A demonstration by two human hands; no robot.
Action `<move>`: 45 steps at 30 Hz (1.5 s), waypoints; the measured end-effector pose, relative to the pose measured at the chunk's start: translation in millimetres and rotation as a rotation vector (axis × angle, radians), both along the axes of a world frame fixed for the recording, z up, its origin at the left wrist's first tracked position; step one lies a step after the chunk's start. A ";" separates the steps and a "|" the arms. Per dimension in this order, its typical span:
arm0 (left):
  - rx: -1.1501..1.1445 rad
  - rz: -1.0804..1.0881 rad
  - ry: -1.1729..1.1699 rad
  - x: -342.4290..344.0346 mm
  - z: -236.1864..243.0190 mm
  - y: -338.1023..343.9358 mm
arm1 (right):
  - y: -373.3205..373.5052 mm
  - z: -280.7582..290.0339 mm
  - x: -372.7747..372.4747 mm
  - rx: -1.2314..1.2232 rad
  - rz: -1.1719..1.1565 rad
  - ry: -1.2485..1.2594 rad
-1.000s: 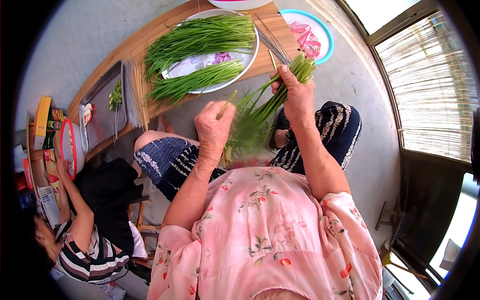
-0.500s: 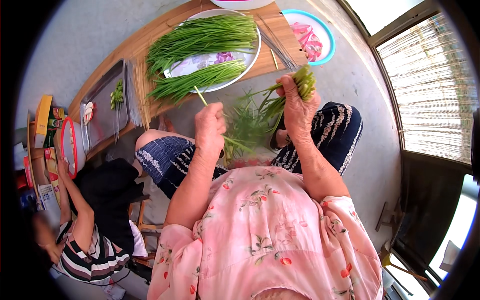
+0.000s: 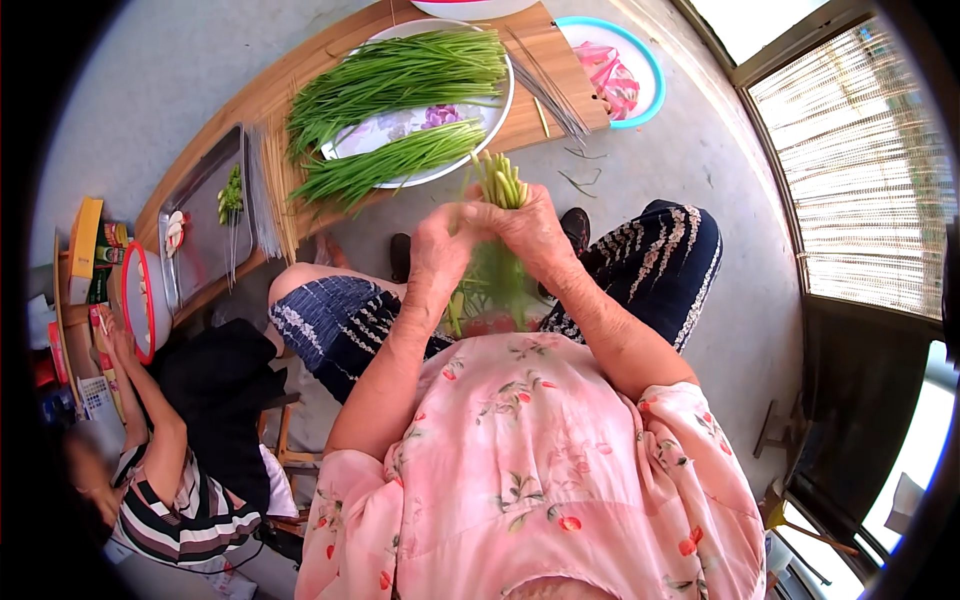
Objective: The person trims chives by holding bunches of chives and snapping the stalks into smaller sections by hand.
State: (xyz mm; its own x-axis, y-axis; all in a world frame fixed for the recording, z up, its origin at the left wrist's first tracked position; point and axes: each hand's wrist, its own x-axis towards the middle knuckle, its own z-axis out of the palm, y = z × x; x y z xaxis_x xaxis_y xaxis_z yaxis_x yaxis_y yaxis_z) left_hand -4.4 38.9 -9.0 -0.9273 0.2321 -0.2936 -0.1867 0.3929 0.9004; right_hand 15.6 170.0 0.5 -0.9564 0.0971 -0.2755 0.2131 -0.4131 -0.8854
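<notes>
My right hand (image 3: 530,228) is closed around a bunch of leafy green stalks (image 3: 504,182), their pale cut ends pointing up and away from me. Against it comes my left hand (image 3: 442,248), its fingers drawn together at the side of the bunch; they are slightly blurred, and what they pinch is hidden. The leafy part of the bunch hangs below both hands as a green smear, over loose greens between my knees. Beyond my hands, a white oval plate (image 3: 497,130) bears two heaps of long thin green chives (image 3: 410,75).
The plate stands on a wooden table (image 3: 560,75) with thin skewers (image 3: 550,85) beside it. At left is a metal tray (image 3: 205,240) with skewered greens. A blue-rimmed basin (image 3: 655,85) holds pink plastic. Another person (image 3: 165,440) sits at left, a hand near a red-rimmed container (image 3: 140,300).
My right hand has moved left with the bunch, and my left hand has come right to meet it. The single stalk seen in my left hand before no longer shows.
</notes>
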 end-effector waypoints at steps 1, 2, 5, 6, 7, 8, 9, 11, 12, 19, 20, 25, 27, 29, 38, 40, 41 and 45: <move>-0.128 -0.094 0.109 -0.6 0.4 0.3 | -0.7 0.8 -0.6 -0.001 0.001 -0.001; -0.180 -0.110 0.204 -1.5 -6.8 -0.1 | -0.9 2.7 -1.9 0.045 0.028 -0.037; -0.016 -0.238 0.107 -2.1 10.0 -6.8 | 7.7 13.5 -2.2 0.192 0.054 -0.155; 0.261 -0.141 -0.202 0.2 15.7 -9.9 | 12.7 1.2 -4.7 0.080 -0.053 -0.129; 0.273 -0.180 -0.302 -2.3 20.4 -20.2 | 18.0 -9.7 -8.1 -0.033 -0.157 -0.102; 0.350 -0.165 -0.363 -4.4 15.0 -31.8 | 24.8 -14.8 -10.3 -0.121 -0.179 -0.064; 0.427 -0.149 -0.425 -5.7 9.6 -41.7 | 32.0 -17.2 -12.1 -0.143 -0.202 -0.093; 0.438 -0.144 -0.501 -9.0 14.9 -53.0 | 47.7 -21.2 -13.4 -0.151 -0.199 -0.066; 0.447 -0.143 -0.572 -9.4 16.4 -55.9 | 54.8 -24.2 -14.1 -0.162 -0.208 -0.048; 0.325 -0.172 -0.529 -4.7 -0.8 -72.5 | 80.1 -30.4 -19.8 -0.187 -0.288 0.008; 0.325 -0.169 -0.531 -3.7 -1.4 -74.2 | 81.9 -31.2 -20.3 -0.187 -0.295 0.010; 0.247 -0.141 -0.565 -1.9 8.8 -74.8 | 90.2 -34.3 -19.9 -0.185 -0.315 0.035; 0.265 -0.162 -0.545 -0.8 1.6 -80.2 | 92.7 -36.4 -20.4 -0.178 -0.326 0.038; 0.284 -0.183 -0.526 0.5 0.6 -81.1 | 93.0 -35.3 -19.5 -0.182 -0.329 0.036; 0.339 -0.143 -0.540 -1.9 3.3 -54.2 | 89.7 -31.1 -20.3 -0.192 -0.330 0.056; 0.300 -0.176 -0.427 -2.3 2.8 -49.2 | 90.8 -32.2 -20.9 -0.201 -0.348 0.067; 0.300 -0.177 -0.426 -2.0 3.1 -48.8 | 91.3 -31.3 -20.8 -0.201 -0.349 0.068; 0.332 -0.107 -0.399 3.2 6.2 -51.4 | 92.6 -29.3 -18.7 -0.208 -0.397 0.056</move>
